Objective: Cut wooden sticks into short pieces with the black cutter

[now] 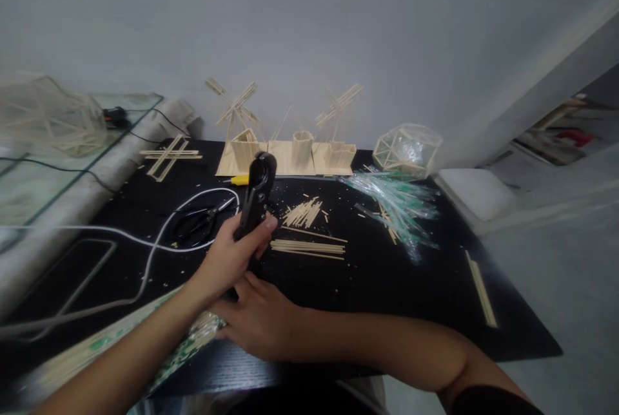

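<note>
My left hand (244,244) is wrapped round a black pipe cutter (260,186), whose hooked jaw points up and away from me. Just below, my right hand (265,318) is curled at the lower handle end, its fingertips partly hidden behind my left wrist. Beyond the hands lie a small pile of short cut sticks (304,212) and a row of longer wooden sticks (309,247). Black-handled scissors (196,225) rest left of the cutter, inside a loop of white cable (145,273).
Stick-built windmill models (293,154) stand along the back, near a yellow-handled tool (240,180). Clear plastic wrappers (401,202) are heaped at right, below a stick-frame polyhedron (409,147). Packaged sticks (106,344) lie at front left. Crossed sticks (170,156) sit at back left.
</note>
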Tool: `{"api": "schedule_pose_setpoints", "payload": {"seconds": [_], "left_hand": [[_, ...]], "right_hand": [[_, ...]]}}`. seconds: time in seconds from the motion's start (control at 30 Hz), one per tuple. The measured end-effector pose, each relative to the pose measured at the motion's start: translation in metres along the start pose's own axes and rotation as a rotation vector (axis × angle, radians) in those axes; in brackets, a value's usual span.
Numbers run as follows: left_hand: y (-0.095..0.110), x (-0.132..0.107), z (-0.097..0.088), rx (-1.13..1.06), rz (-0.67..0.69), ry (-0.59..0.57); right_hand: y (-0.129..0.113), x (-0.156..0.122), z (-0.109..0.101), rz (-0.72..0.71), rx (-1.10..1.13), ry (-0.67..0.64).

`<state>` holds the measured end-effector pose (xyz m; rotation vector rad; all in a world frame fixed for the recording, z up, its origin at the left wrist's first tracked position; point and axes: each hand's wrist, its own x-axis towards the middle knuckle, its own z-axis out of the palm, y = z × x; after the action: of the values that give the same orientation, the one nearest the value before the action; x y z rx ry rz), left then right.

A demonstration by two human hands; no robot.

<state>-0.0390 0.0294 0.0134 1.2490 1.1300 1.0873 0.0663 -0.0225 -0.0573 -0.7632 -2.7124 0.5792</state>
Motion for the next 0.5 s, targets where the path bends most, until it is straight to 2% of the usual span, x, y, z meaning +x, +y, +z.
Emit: {"api": "schedule_pose_setpoints", "payload": {"seconds": [0.13, 0.23, 0.3, 0.4, 0.5], "left_hand": [[0.026, -0.010, -0.006, 0.252, 0.001, -0.077], [0.034, -0.018, -0.017, 0.481, 0.053, -0.120], [0.031, -0.025, -0.026, 0.627, 0.037, -0.196], [0.016, -0.037, -0.042, 0.864, -0.026, -0.280], [-0.003, -0.049, -0.058, 1.022, -0.049, -0.244]], "right_hand": [[0.005, 0.008, 0.007, 0.040, 0.072, -0.018], [0.010, 0.008, 0.009, 0.028, 0.134, -0.038], [0.012, 0.005, 0.006, 0.033, 0.145, -0.057], [0.012, -0.004, -0.004, 0.119, 0.137, -0.068], [0.008, -0.014, -0.016, 0.244, 0.135, -0.055]]}}
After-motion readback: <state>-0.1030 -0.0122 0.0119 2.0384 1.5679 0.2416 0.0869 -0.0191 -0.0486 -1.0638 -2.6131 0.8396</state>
